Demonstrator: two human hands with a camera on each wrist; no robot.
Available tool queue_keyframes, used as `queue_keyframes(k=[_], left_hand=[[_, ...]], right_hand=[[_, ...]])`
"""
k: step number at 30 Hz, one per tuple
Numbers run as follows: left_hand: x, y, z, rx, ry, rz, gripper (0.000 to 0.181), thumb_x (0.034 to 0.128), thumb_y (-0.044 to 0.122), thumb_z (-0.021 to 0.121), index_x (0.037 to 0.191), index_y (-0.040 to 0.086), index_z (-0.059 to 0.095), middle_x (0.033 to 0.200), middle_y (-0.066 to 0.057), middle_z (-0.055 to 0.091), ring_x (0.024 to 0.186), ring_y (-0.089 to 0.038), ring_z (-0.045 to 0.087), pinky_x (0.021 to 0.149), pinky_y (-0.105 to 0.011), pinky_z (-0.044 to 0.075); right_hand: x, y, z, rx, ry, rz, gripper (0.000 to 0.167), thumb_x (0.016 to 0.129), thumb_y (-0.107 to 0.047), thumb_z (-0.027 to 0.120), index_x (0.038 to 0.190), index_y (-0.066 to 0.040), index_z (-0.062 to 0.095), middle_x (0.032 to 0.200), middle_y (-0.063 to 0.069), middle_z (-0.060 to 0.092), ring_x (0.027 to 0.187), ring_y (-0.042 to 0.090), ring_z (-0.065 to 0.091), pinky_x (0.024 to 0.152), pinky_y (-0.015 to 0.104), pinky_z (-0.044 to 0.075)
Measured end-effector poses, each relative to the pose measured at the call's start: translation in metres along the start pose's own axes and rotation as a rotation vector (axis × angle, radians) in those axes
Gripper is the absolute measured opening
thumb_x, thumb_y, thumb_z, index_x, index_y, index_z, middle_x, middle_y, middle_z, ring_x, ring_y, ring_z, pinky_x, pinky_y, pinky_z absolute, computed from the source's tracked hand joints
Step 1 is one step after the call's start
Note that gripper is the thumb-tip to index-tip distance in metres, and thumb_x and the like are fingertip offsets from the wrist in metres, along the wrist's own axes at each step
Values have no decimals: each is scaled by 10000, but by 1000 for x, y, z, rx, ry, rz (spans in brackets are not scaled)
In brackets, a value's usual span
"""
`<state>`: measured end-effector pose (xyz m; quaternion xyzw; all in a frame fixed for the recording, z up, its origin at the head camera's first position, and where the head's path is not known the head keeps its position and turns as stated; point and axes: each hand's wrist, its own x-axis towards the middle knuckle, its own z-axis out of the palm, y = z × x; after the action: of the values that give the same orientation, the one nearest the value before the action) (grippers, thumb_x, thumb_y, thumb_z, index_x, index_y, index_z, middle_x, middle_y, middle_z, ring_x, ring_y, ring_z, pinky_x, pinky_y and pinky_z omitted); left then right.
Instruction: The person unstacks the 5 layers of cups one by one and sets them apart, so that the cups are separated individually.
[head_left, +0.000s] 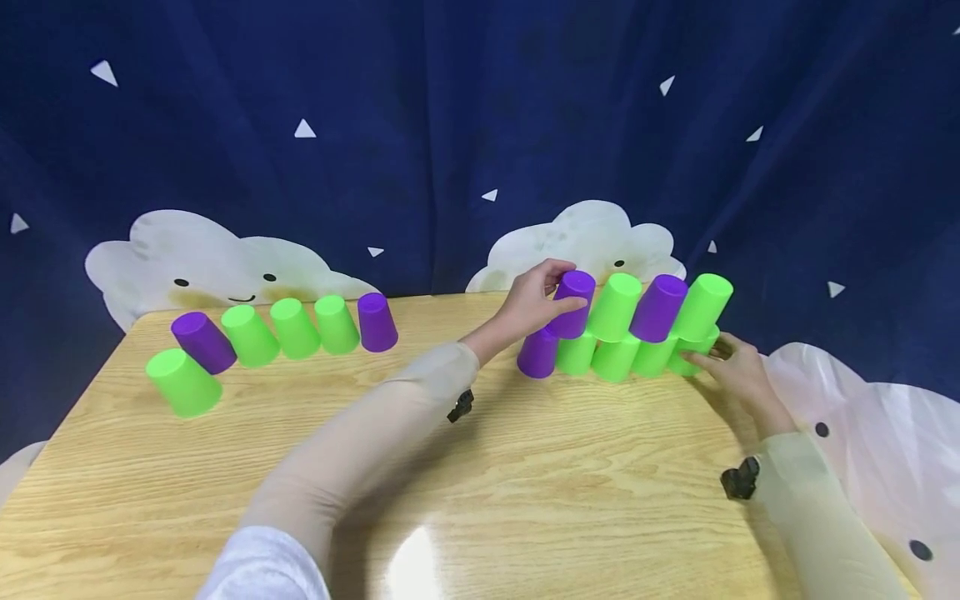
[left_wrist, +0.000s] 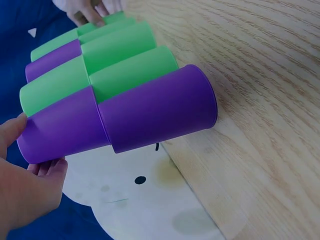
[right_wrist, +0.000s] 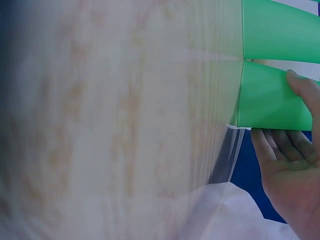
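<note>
"While the left hand (head_left: pixel 534 298) is pinching the upper purple cup (head_left: pixel 573 305) between thumb and fingers, where is that cup sitting?"

"It seems to be resting upside down above the purple corner cup (head_left: pixel 537 356), also overlapping the green base cup (head_left: pixel 575 357) just right of that corner."

"What is worrying you?"

"A snag, mostly. If the fingers are catching on the rim during release, they could be dragging the upper purple cup off the corner cup, or knocking the upper green cup (head_left: pixel 615 307), up and to the corner cup's right."

"And the right hand (head_left: pixel 741 379)?"

"Far right of the corner cup, it is holding the green end cup (head_left: pixel 692 358), its thumb and fingers clamped on opposite sides. Should it be pushing unevenly, that base could be shifting and the green top cup (head_left: pixel 702 307) tipping."

"What is each view adding?"

"The left wrist view is showing the upper purple cup's mouth meeting the corner cup's top at close range. The right wrist view is revealing the right fingers (right_wrist: pixel 280 145), which the head view is partly hiding behind the green end cup. Only the head view is showing six more cups (head_left: pixel 295 329), standing well left of the corner cup."
</note>
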<state>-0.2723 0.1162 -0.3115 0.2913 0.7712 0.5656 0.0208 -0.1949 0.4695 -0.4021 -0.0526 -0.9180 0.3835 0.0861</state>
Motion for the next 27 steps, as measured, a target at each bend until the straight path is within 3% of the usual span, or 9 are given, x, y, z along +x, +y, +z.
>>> queue_keyframes(k=[3, 5, 16, 27], left_hand=[[1, -1, -1, -3, 6, -4, 515, 872, 91, 753, 1333, 1, 541, 1293, -142, 610, 1191, -214, 588, 979, -167, 445], [1, -1, -2, -4, 13, -9, 509, 869, 85, 755, 1326, 2, 548, 1285, -143, 614, 1181, -215, 596, 968, -166, 453], [0, 5, -10, -24, 45, 8, 505, 861, 73, 761, 1315, -11, 556, 1259, -165, 624, 1165, -228, 602, 952, -161, 464], [-18, 9, -39, -84, 91, 38, 501, 846, 35, 765, 1301, -27, 565, 1233, -181, 629, 1146, -246, 603, 954, -182, 474]], right_hand=[[1, -1, 1, 9, -4, 6, 692, 932, -332, 685, 1381, 124, 421, 1316, 338, 513, 1209, 456, 496, 1005, 523, 440], [3, -2, 2, 9, -1, 7, 698, 929, -336, 688, 1381, 124, 420, 1318, 341, 510, 1213, 464, 492, 1015, 570, 410], [2, -4, 2, 8, -9, 15, 721, 931, -341, 683, 1397, 130, 397, 1332, 355, 490, 1227, 487, 476, 1019, 588, 399], [0, -3, 2, 13, -14, 31, 734, 931, -349, 683, 1408, 123, 386, 1331, 355, 485, 1239, 500, 456, 1024, 609, 380]])
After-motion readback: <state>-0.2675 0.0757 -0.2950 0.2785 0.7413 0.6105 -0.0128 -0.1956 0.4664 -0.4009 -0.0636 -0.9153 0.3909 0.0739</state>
